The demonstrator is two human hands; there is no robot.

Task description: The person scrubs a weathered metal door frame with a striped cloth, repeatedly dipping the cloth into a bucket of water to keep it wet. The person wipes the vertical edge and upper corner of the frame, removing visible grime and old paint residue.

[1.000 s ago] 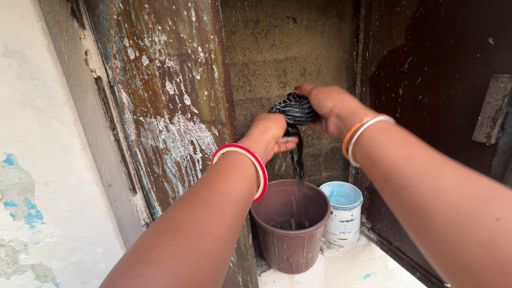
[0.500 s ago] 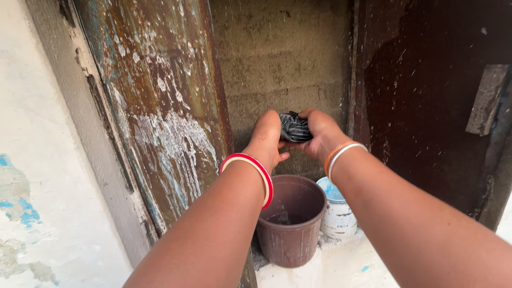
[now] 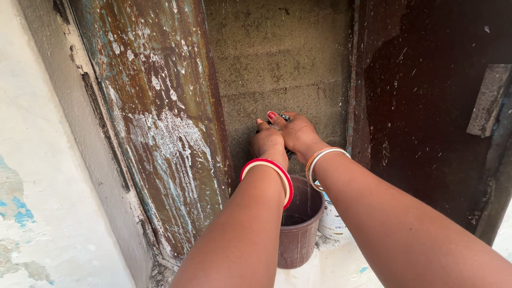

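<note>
My left hand (image 3: 268, 141) and my right hand (image 3: 296, 134) are pressed together, both clenched around a dark wet cloth (image 3: 284, 118) of which only a sliver shows between the fingers. They are held above a maroon plastic bucket (image 3: 298, 237) with a little dark water in it. A red and white bangle sits on my left wrist; orange and white bangles sit on my right wrist.
A white tub (image 3: 333, 224) stands right of the bucket, mostly behind my right arm. A rusty, paint-flaked metal door (image 3: 154, 122) stands at left, a dark metal door (image 3: 426, 106) at right, a rough concrete wall (image 3: 277, 58) behind. White-washed wall at far left.
The hands have closed tighter together and the cloth, earlier a visible bunch hanging over the bucket, is now almost hidden inside them. The view has shifted slightly.
</note>
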